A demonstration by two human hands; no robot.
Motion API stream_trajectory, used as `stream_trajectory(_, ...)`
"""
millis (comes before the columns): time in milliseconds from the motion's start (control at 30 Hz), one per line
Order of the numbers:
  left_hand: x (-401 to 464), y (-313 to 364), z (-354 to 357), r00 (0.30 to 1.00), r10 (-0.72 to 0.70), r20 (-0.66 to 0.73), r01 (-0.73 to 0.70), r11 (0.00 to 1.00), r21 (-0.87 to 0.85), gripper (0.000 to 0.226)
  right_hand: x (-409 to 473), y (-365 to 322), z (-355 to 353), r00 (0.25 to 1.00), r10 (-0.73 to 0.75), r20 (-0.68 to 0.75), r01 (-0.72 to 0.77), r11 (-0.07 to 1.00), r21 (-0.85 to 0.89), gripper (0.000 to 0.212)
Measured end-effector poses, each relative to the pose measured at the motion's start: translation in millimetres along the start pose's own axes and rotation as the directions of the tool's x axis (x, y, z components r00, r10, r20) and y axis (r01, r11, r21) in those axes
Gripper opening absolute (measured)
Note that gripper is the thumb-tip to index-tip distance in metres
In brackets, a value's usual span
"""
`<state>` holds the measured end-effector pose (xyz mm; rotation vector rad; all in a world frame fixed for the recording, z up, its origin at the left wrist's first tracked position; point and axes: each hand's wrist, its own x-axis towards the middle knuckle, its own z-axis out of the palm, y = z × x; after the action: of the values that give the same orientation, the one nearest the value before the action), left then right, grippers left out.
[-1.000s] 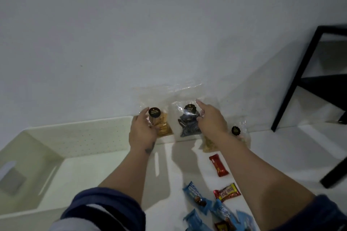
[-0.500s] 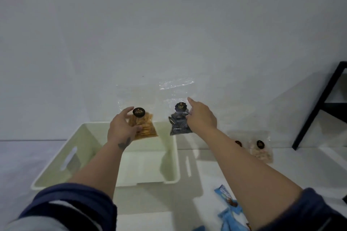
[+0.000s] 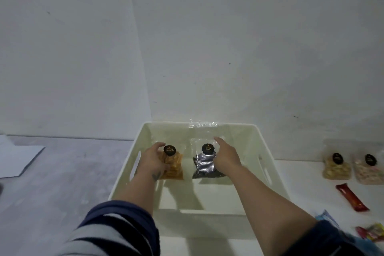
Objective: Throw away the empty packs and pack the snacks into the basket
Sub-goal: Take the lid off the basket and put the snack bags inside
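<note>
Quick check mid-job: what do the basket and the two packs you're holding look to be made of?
Basket: looks like matte off-white moulded plastic, with rounded rim and cut-out handle slots. Orange snack pack in the left hand: clear glossy film, contents visible. Dark snack pack in the right hand: the same clear film, judging by its glare; contents unclear.

Glossy clear-plastic snack bags [image 3: 172, 164] — smooth matt plastic basket [image 3: 245, 131].

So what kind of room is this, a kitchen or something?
Hard to say; probably a plain room at home, not clearly a kitchen. There is a bare white wall, a white table with snack packs, and a white basket.
</note>
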<state>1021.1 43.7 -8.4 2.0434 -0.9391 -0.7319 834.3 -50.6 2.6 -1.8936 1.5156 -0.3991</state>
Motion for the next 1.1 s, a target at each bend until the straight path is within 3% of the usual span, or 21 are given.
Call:
stream_trajectory(167,54.6,-33.7,19.3,1.0,0.01,0.006,-0.01,0.999,-0.05,0.075,40.6,3.1,32.1,0.999,0.037,0.026,-0.04,0.994,0.1,0.075)
stream_trajectory(267,71.4,-44.3,27.8,0.998,0.013,-0.063,-0.011,0.999,0.044,0.071,55.8,1.5,51.5,0.998,0.033,0.047,-0.038,0.992,0.121,0.074)
stream_trajectory(433,81.8,-52.7,34.3,0.998,0.043,-0.047,-0.033,0.98,0.198,0.051,67.7,2.2,70.7,0.997,0.035,0.065,-0.043,0.992,0.117,0.066)
stream_trajectory(600,82.0,-44.9,25.1,1.0,-0.008,-0.014,0.013,0.944,0.33,0.073,63.8,-3.6,53.1,0.987,0.006,0.158,-0.017,0.997,0.069,0.063)
stream_trajectory(800,40.9,3.9,14.6,0.999,-0.036,-0.037,0.048,0.923,0.383,0.059,30.2,-11.5,-5.5,0.983,-0.064,0.174,0.082,0.992,-0.096,0.052)
stream_trajectory(933,13.9,46.4,22.7,0.989,0.052,0.141,-0.109,0.892,0.439,0.055,-2.4,-9.0,-55.5,0.984,-0.151,0.097,0.161,0.981,-0.105,0.039)
stream_trajectory(1100,-25.0,105.8,62.1,0.922,0.185,0.34,-0.338,0.813,0.473,0.044,-33.8,16.4,-123.2,0.98,-0.2,0.015,0.198,0.955,-0.22,0.036)
